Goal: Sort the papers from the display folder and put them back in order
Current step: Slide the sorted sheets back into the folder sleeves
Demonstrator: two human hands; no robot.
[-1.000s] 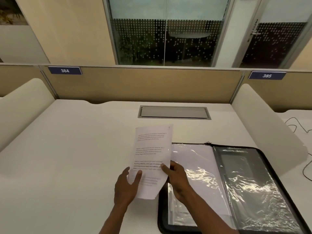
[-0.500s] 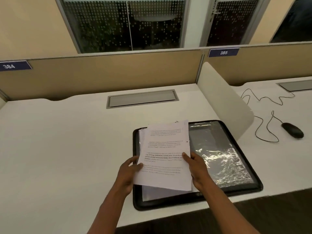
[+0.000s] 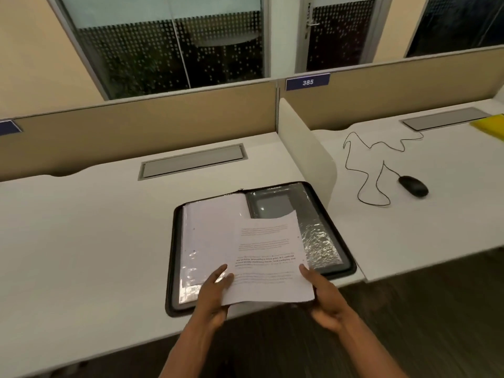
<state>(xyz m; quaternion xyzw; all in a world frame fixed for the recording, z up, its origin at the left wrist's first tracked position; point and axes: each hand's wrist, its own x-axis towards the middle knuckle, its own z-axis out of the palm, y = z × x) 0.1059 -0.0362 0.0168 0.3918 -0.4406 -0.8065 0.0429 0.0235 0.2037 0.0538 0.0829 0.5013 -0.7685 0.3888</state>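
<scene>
since half a second ago the sheet (image 3: 268, 257) has shifted from over the folder's left half to its middle and right, baring the left page, and the view has swung right so more of the next desk shows. both hands hold the sheet above the folder (image 3: 338, 241): the left hand (image 3: 214, 293) pinches its 8 o'clock corner, thumb on top and fingers hidden beneath, and the right hand (image 3: 326, 298) pinches its 4 o'clock corner the same way, thumb lying along the edge. the sheet is printed with several blocks of text too blurred to read, and tilts up toward 12 o'clock. the folder lies open on the desk (image 3: 81, 241), black-rimmed, its near edge at the desk's front edge; the left page (image 3: 210, 230) is a clear sleeve with white paper inside, the right sleeve (image 3: 316, 236) is shiny and looks dark. at 12 o'clock from the folder a grey hatch (image 3: 192, 160) is set in the desk. a white divider (image 3: 302, 143) stands at 2 o'clock, just beside the folder's far corner. beyond it, at 3 o'clock, a black mouse (image 3: 413, 186) lies on the next desk with its cable (image 3: 362, 173) looped behind it. a label (image 3: 307, 82) reading 385 sits on the partition (image 3: 136, 126).
</scene>
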